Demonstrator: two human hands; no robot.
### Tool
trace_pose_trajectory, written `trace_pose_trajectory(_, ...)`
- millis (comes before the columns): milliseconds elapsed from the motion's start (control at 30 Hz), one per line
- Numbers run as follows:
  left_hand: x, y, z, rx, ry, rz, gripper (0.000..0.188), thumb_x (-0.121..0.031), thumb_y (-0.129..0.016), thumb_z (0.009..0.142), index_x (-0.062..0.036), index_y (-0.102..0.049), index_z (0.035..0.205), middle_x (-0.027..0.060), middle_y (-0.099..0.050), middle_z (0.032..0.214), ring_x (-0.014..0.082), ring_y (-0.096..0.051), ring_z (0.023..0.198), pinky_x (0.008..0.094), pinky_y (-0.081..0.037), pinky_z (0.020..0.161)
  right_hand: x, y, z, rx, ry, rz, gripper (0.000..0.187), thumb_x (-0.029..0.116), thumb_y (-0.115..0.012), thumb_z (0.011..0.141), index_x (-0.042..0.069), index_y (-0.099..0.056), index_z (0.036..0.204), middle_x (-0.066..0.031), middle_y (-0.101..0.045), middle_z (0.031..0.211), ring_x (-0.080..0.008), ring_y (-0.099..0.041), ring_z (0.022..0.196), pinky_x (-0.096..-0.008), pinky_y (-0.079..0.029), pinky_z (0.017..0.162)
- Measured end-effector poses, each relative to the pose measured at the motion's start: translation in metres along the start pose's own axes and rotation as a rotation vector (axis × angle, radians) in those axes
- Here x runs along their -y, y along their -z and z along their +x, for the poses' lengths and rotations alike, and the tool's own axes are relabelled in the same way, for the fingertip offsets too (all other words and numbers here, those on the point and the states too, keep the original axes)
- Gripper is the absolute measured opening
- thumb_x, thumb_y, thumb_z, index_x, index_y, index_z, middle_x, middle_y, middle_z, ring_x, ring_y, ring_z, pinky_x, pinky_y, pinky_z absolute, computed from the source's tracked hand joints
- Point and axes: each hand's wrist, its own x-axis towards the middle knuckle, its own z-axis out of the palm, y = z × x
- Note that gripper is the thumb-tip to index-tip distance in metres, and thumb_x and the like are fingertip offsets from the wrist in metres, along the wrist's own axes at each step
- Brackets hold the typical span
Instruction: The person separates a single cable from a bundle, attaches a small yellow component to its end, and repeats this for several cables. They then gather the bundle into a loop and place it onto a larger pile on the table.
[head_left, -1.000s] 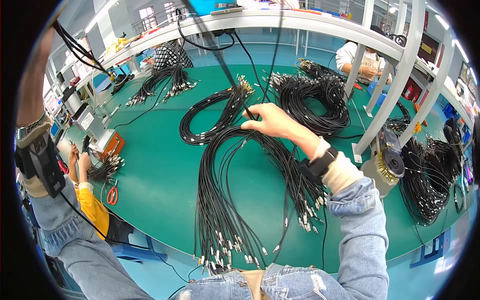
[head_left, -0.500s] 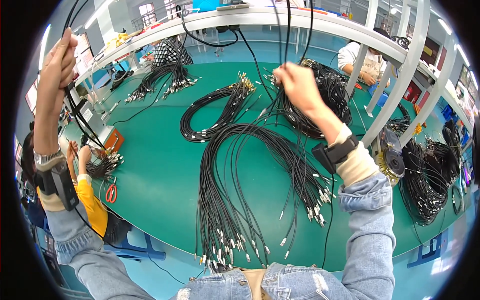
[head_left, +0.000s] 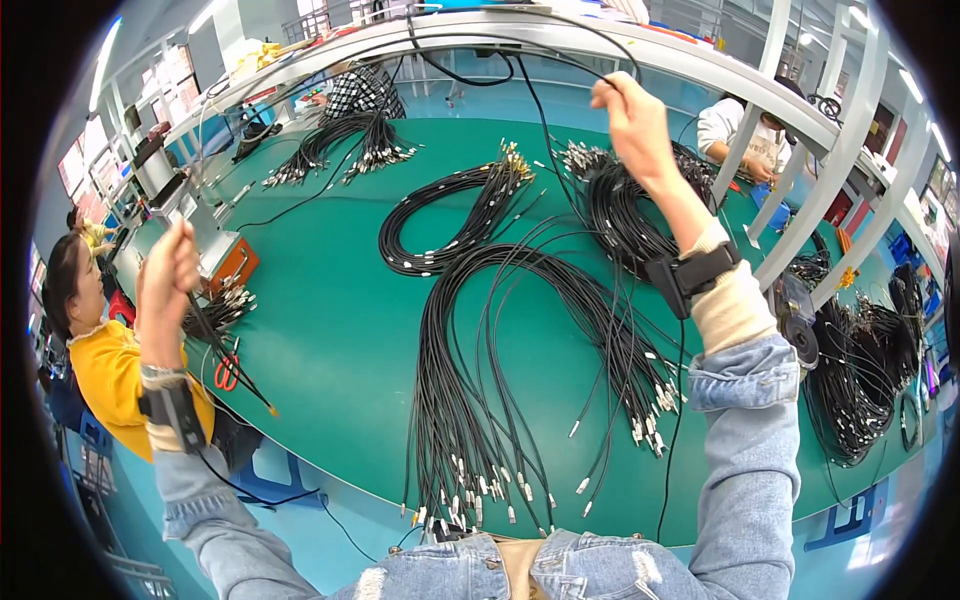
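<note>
Left hand and right hand grip black cables high over the green tabletop! White shelf behind, blue floor below.

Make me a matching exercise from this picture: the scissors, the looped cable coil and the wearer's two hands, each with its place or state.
Column one
1. Scissors
2. Left hand
3. Looped cable coil
4. Right hand

Column two
A. Closed on black cables whose ends hang below it
B. Lying flat, gold-coloured connectors at one end
C. Higher in the view than the other hand
D. Red handles, near the left edge of the green table

Pairs: 1-D, 2-A, 3-B, 4-C
</note>
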Motion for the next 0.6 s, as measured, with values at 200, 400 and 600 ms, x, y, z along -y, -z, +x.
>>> trace_pose_trajectory(200,0.099,0.003,-0.04,0.105,0.248,-0.218,0.024,-0.033,-0.047,0.097,-0.0123,-0.052,0.085,-0.0098,-0.028,0.056,0.0014,-0.022,0.042,0.0177,-0.017,0.035,0.017,-0.071,-0.005,0.385,-0.075,-0.08,0.015,0.012,-0.052,0.09,0.004,-0.059,0.099,-0.0151,-0.065,0.085,-0.0328,-0.062,0.081,-0.0406,-0.048,0.07)
trace_pose_trajectory(400,0.191,0.045,-0.075,0.009,0.556,-0.319,0.024,-0.03,-0.044,0.098,-0.0103,-0.053,0.087,-0.0093,-0.026,0.055,0.0026,-0.02,0.042,0.0189,-0.017,0.036,-0.005,-0.114,-0.054,1.22,-0.061,-0.277,0.033,0.005,-0.053,0.083,0.015,-0.059,0.114,-0.0105,-0.063,0.108,-0.031,-0.059,0.101,-0.0415,-0.048,0.082)
trace_pose_trajectory(600,0.209,0.018,-0.07,-0.077,0.546,-0.432,0.021,-0.026,-0.044,0.098,-0.0089,-0.053,0.089,-0.0083,-0.027,0.056,0.0044,-0.02,0.042,0.0202,-0.016,0.037,-0.011,-0.146,-0.036,0.875,0.09,-0.613,0.04,0.005,-0.058,0.08,0.019,-0.059,0.118,-0.0123,-0.06,0.115,-0.0293,-0.055,0.108,-0.0397,-0.046,0.088)
